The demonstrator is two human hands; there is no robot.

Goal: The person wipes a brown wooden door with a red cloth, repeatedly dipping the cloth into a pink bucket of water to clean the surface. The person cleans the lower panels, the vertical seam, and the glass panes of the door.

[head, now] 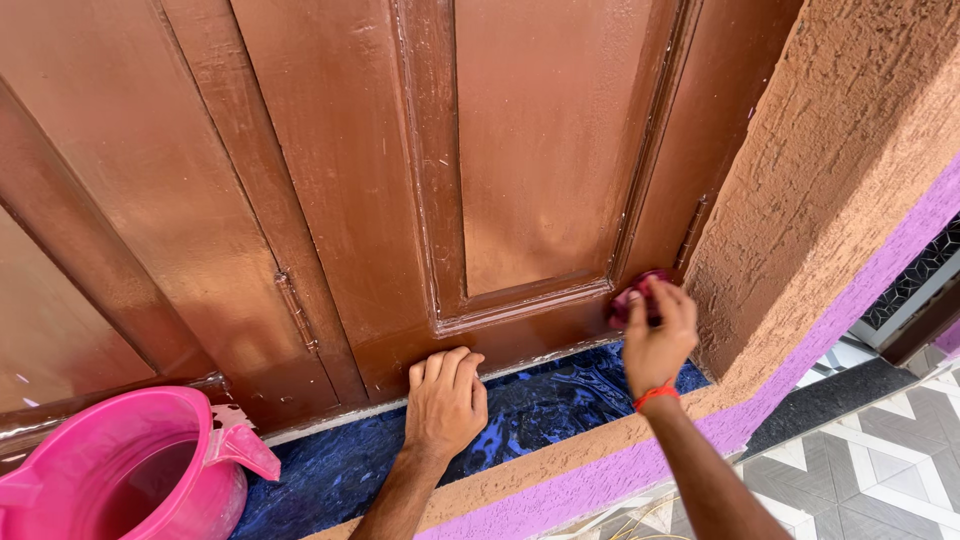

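A dark red cloth (pixel 632 297) is gripped by the right hand (pixel 660 335) against the brown door (pixel 340 180); the left hand (pixel 446 400), empty and curled, is pressed on the blue sill (pixel 540 400).

Wooden panelled door (pixel 340 180) coated in brown paint, semi-glossy, with scuffs and pale chipped edges along the mouldings; small painted-over metal hinges. Blue marbled threshold (pixel 540 400) smooth and highly glossy; adjoining wall (pixel 830 170) in coarse, matt, rough-textured brown plaster with a flatter purple painted band, and tiled floor (pixel 890 470) smooth with slight sheen. Pink bucket (pixel 120 470) of smooth shiny plastic; dark red scrubbing pad (pixel 632 298) under right hand (pixel 660 335) dull and fibrous-looking, exact material not discernible.
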